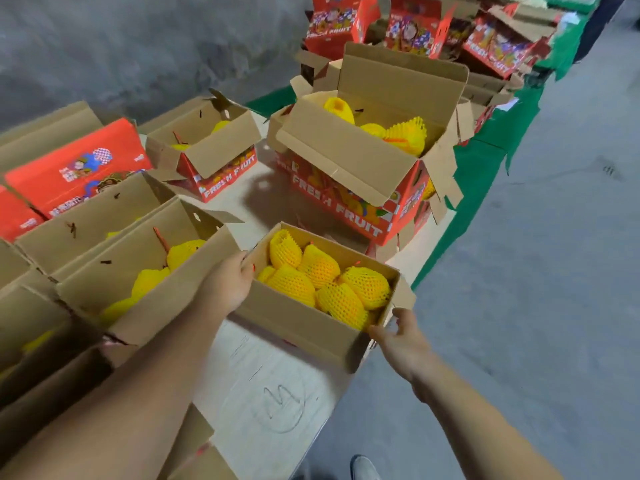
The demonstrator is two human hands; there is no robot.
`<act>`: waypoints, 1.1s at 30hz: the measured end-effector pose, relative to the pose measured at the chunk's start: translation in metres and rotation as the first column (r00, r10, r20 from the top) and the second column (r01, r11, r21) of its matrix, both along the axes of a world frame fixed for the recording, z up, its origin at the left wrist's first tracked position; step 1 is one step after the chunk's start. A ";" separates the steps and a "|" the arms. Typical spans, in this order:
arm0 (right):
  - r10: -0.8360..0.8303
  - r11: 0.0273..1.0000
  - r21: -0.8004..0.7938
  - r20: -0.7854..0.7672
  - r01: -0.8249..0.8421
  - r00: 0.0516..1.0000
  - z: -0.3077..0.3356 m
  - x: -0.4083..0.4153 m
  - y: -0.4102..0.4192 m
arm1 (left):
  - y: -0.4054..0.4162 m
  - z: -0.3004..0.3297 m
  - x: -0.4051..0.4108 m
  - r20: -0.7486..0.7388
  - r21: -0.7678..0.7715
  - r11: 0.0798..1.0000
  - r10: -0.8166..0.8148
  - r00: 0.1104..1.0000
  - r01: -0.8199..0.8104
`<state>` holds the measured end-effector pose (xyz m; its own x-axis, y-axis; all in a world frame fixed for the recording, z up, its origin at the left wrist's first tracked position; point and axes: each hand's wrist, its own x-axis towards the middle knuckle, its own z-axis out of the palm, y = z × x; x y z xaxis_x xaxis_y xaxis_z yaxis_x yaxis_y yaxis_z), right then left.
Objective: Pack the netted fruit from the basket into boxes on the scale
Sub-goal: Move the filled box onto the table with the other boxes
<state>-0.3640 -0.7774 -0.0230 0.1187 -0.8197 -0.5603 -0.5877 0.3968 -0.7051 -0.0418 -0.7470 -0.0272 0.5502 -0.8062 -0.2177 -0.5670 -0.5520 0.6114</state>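
Boxes crowd the left of the table: a red printed carton lies at the far left, and just in front of it stand open brown cartons, the nearest one holding several pieces of yellow netted fruit beside a thin red strip. Further back sits a smaller open box with "FRESH FRUIT" on its red side.

Moving toward the middle, the left hand grips the left end of the open box at the table's near edge, its fingers curled over the rim with the tips inside. This box is filled with the netted fruit, about six yellow pieces in foam mesh lying packed together. It rests on a pale board marked with a scribbled circle.

Behind it stands a larger red "FRESH FRUIT" box with its flaps up and more netted fruit showing at the top.

On the right, the right hand holds the near right corner of the filled box, thumb raised against the end wall and fingers under the corner; whether they are spread cannot be told. Green cloth drapes the table's right edge, beside grey floor. More red boxes stand at the far end.
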 end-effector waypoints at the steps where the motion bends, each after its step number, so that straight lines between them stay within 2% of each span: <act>1: -0.018 0.997 -0.082 -0.076 0.011 0.997 0.001 -0.002 -0.006 | 0.004 0.002 -0.019 -0.020 -0.059 0.989 0.133 0.991 -0.134; 3: -0.048 0.962 -0.273 -0.225 -0.015 0.973 0.003 -0.003 -0.011 | 0.017 0.004 -0.075 -0.112 -0.171 0.886 0.418 0.902 -0.432; 4: -0.051 0.926 -0.370 -0.303 -0.068 0.952 0.003 -0.002 -0.014 | 0.024 0.005 -0.109 -0.193 -0.166 0.827 0.506 0.841 -0.536; 5: -0.045 0.887 -0.441 -0.376 -0.136 0.925 0.003 -0.001 -0.018 | 0.028 0.004 -0.143 -0.344 -0.120 0.796 0.527 0.777 -0.593; 7: 0.037 0.848 -0.454 -0.462 -0.272 0.886 0.002 0.000 -0.035 | 0.027 0.000 -0.200 -0.708 0.018 0.793 0.440 0.552 -0.609; 8: 0.137 0.855 -0.396 -0.451 -0.335 0.882 0.001 0.001 -0.045 | 0.021 0.000 -0.218 -0.792 0.056 0.795 0.404 0.457 -0.605; 9: 0.253 0.874 -0.312 -0.365 -0.373 0.896 0.000 0.001 -0.054 | 0.014 0.003 -0.228 -0.809 0.059 0.798 0.391 0.439 -0.600; 11: 0.360 0.925 -0.134 0.009 -0.356 0.933 -0.001 0.003 -0.064 | 0.000 0.004 -0.233 -0.757 0.020 0.813 0.392 0.522 -0.582; 12: 0.334 0.942 -0.084 0.155 -0.325 0.930 -0.003 0.003 -0.065 | -0.006 0.002 -0.233 -0.704 -0.009 0.829 0.392 0.592 -0.559; 13: 0.298 0.954 -0.074 0.223 -0.289 0.928 -0.005 0.003 -0.064 | -0.012 0.001 -0.232 -0.664 -0.023 0.841 0.391 0.637 -0.540; 17: 0.241 0.968 -0.130 0.270 -0.213 0.932 -0.010 0.008 -0.055 | -0.024 0.002 -0.215 -0.481 -0.024 0.874 0.415 0.772 -0.485; 19: 0.254 0.966 -0.127 0.295 -0.225 0.921 -0.015 0.009 -0.050 | -0.018 0.001 -0.197 -0.475 -0.034 0.898 0.372 0.797 -0.439; 21: 0.281 0.958 -0.127 0.256 -0.256 0.925 -0.019 0.006 -0.049 | -0.005 0.001 -0.189 -0.551 -0.076 0.902 0.318 0.772 -0.425; 23: 0.304 0.939 -0.173 0.008 -0.298 0.953 -0.022 0.002 -0.047 | 0.011 0.005 -0.195 -0.591 -0.092 0.894 0.306 0.746 -0.438; 25: 0.297 0.878 -0.320 -0.222 -0.357 0.929 -0.022 -0.002 -0.037 | 0.036 0.001 -0.212 -0.606 -0.121 0.848 0.349 0.715 -0.516; 27: 0.336 0.779 -0.469 -0.246 -0.415 0.909 -0.020 0.003 -0.023 | 0.062 -0.006 -0.226 -0.669 -0.113 0.772 0.407 0.623 -0.626; 28: 0.386 0.742 -0.502 -0.222 -0.444 0.896 -0.018 0.008 -0.015 | 0.073 -0.008 -0.231 -0.682 -0.116 0.758 0.408 0.607 -0.641; 31: 0.488 0.678 -0.545 -0.167 -0.493 0.857 -0.002 0.034 0.014 | 0.107 0.003 -0.222 -0.591 -0.180 0.793 0.386 0.708 -0.582; 33: 0.554 0.587 -0.604 -0.186 -0.539 0.811 0.007 0.051 0.041 | 0.131 0.015 -0.207 -0.471 -0.270 0.761 0.429 0.771 -0.589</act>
